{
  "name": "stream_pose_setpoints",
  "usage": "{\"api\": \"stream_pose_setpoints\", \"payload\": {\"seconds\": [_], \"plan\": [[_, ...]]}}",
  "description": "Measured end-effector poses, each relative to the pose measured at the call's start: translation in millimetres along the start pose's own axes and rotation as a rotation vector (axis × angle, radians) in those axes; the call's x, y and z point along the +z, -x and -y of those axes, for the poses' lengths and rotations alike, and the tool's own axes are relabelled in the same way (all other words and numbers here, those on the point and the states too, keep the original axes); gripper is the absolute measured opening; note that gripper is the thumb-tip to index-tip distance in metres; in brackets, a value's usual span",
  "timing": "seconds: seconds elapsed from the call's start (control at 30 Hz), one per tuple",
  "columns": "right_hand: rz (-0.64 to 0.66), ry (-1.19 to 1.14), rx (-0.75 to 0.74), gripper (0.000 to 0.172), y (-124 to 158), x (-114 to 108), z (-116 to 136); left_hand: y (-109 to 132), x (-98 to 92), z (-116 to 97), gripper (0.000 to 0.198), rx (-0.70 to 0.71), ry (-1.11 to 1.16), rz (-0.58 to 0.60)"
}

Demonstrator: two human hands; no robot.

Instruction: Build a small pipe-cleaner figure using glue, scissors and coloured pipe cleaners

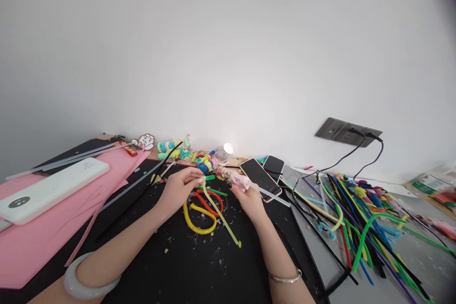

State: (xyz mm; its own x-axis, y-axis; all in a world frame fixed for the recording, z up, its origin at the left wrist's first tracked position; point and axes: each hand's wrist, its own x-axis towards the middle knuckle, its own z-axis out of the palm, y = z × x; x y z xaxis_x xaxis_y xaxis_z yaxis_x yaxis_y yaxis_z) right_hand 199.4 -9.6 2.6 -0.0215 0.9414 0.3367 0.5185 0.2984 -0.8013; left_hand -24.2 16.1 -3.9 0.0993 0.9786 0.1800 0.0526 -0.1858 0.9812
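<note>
My left hand (182, 189) pinches the upper end of a pale yellow-green fuzzy stem (221, 216), which slants down to the right over the black mat (178, 266). A short green piece (209, 177) sits at its fingertips. Wrapped in my right hand (248, 199) is a pink glue gun (238, 180), with a clear glue stick (269, 193) projecting from its back; its nozzle points left. Below my hands, a yellow curved stem (199, 231) and a red curved stem (218, 199) rest on the mat.
A white power bank (53, 190) lies on pink sheets (32, 251) at left. Phones (260, 178) and a lit lamp (225, 152) stand behind. Many coloured stems (366, 232) cover the right side, near black cables (338, 157) from a wall socket (347, 131).
</note>
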Motion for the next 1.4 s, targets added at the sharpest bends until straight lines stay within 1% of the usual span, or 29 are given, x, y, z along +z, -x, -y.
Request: {"api": "stream_pose_setpoints", "payload": {"seconds": [0.1,0.2,0.3,0.37,0.47,0.6,0.7,0.77,0.83,0.9,0.97,1.0,1.07,1.17,1.27,1.33,1.4], "plan": [[-0.053,0.089,-0.021,0.026,-2,-4,-1,-2,-1.8,0,0.030,-0.017,0.062,-0.030],[-0.043,0.252,0.006,0.030,-3,-6,-1,-4,-3.8,-2,0.038,-0.076,0.190,-0.112],[-0.017,0.395,-0.014,0.036,-3,-6,-4,-5,-5.7,-1,0.035,-0.151,0.347,-0.165],[0.008,0.480,-0.033,0.040,-3,-4,-8,-7,-6.6,1,0.027,-0.193,0.446,-0.167],[0.040,0.591,-0.019,0.044,-3,-2,-14,-10,-7.6,8,0.014,-0.258,0.564,-0.146],[0.066,0.617,0.027,0.043,-3,-2,-17,-14,-9.2,13,0.013,-0.343,0.657,-0.125],[0.077,0.610,0.058,0.044,-1,-1,-13,-13,-9.2,12,0.013,-0.365,0.667,-0.094],[0.050,0.604,0.024,0.050,1,0,-7,-10,-7.8,8,0.013,-0.342,0.655,-0.066],[0.025,0.571,-0.067,0.055,3,1,1,-7,-5.2,4,0.017,-0.298,0.605,-0.032],[0.042,0.510,-0.179,0.045,6,4,11,-2,-1.6,-1,0.022,-0.248,0.515,-0.001],[0.059,0.452,-0.267,0.030,7,8,19,2,2.4,-4,0.028,-0.233,0.422,0.014],[0.075,0.436,-0.304,0.025,8,11,22,4,4.3,-5,0.029,-0.234,0.392,0.027],[0.102,0.416,-0.370,0.021,9,17,25,6,7.4,-5,0.030,-0.228,0.339,0.058],[0.118,0.352,-0.434,0.022,11,25,24,7,9.3,-3,0.027,-0.174,0.256,0.117],[0.086,0.228,-0.424,0.023,13,28,23,7,9.3,-2,0.023,-0.091,0.157,0.157],[0.055,0.123,-0.346,0.023,13,28,22,6,9.5,-1,0.021,-0.048,0.105,0.174],[0.045,0.019,-0.226,0.022,14,27,23,7,10.3,-2,0.017,-0.029,0.078,0.197]]}}
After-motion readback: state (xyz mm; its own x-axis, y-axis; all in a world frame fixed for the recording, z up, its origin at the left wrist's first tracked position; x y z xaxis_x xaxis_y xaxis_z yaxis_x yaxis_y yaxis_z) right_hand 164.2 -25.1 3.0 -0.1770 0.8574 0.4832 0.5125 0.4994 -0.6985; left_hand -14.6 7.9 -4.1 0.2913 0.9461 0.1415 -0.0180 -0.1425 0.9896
